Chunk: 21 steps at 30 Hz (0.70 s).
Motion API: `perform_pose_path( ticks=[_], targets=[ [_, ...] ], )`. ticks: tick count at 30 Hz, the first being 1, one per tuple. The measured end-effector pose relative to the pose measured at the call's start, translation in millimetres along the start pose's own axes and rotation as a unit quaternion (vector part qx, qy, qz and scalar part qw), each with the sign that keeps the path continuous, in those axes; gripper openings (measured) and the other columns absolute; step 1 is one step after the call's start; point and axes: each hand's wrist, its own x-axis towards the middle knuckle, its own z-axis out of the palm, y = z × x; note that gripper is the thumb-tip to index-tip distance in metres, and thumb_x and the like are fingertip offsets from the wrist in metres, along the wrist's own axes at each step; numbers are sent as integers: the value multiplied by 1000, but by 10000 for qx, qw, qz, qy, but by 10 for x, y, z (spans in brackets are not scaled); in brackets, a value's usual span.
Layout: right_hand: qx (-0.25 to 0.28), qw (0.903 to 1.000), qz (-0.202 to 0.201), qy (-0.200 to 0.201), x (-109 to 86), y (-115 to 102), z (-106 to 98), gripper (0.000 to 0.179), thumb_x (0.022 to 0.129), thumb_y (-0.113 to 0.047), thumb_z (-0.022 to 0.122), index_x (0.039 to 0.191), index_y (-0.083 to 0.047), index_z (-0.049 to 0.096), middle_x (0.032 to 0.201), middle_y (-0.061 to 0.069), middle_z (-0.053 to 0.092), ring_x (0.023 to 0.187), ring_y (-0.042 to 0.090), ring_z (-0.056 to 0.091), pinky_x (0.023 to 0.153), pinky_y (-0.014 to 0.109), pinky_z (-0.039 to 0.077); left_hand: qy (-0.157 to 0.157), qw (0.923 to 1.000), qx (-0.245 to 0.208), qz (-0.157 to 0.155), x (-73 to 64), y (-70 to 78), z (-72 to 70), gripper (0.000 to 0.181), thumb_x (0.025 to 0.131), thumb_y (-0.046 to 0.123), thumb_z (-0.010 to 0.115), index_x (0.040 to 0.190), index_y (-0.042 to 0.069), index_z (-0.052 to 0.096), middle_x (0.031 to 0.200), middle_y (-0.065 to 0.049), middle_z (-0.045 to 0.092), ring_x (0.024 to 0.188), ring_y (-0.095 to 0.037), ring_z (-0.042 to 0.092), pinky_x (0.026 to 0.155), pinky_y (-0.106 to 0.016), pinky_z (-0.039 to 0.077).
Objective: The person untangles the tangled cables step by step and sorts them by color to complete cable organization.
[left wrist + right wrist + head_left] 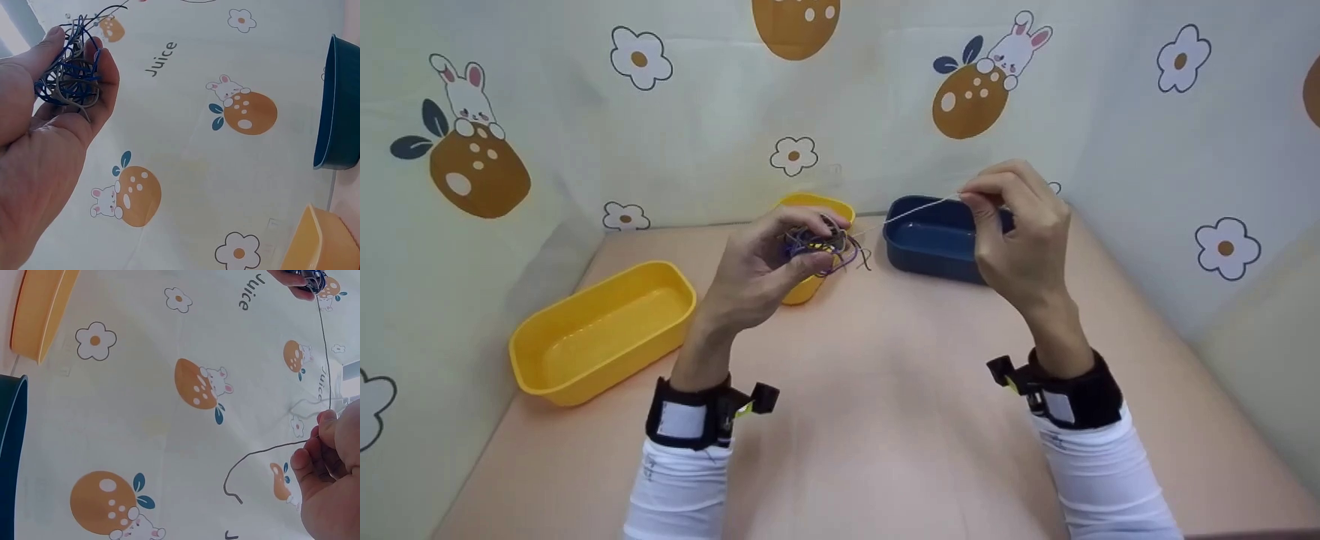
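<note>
A tangled bundle of thin cords (72, 79), blue, grey and dark, is gripped between the thumb and fingers of my left hand (765, 266). Loose cord ends stick out from its right side in the head view. One pale strand (911, 210) runs taut from the bundle up to my right hand (1024, 232), which pinches it between thumb and fingertips. In the right wrist view, a free end of this strand (247, 455) hangs past the pinching fingers and bends into a hook. Both hands are raised above the table.
A yellow bin (604, 334) stands at the left of the pink-covered table (885, 420). Behind my left hand is a second yellow bin (802, 292), partly hidden. The dark blue bin (934, 259) sits at the back, partly covered by my right hand. Patterned sheets (870, 97) surround the table.
</note>
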Motion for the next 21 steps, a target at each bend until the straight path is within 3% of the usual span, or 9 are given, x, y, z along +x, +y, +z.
perform_pose_path(
  ticks=[7, 14, 21],
  targets=[
    [69, 9975, 39, -705, -7, 6, -88, 6, 105, 1, 77, 104, 5, 81, 97, 19, 78, 87, 19, 68, 87, 9, 51, -10, 9999, 140, 45, 6, 8, 4, 25, 102, -11, 73, 125, -12, 63, 143, -26, 70, 134, -28, 71, 110, -32, 65],
    [-92, 9924, -136, -1222, -11, -106, -131, 17, 105, 3, 76, 120, 1, 82, 104, 18, 78, 80, 20, 64, 79, 7, 46, -88, 9997, 193, 73, 13, 19, 21, 24, 104, -11, 71, 126, -11, 63, 144, -28, 69, 138, -25, 70, 113, -34, 64],
    [-40, 9840, -498, -1712, -62, -201, -66, 14, 104, -1, 79, 117, 2, 83, 104, 16, 77, 82, 23, 68, 82, 6, 47, -312, 9995, -83, 24, 18, 17, 66, 23, 105, -6, 72, 126, -9, 63, 146, -26, 70, 137, -35, 71, 108, -34, 66]
  ],
)
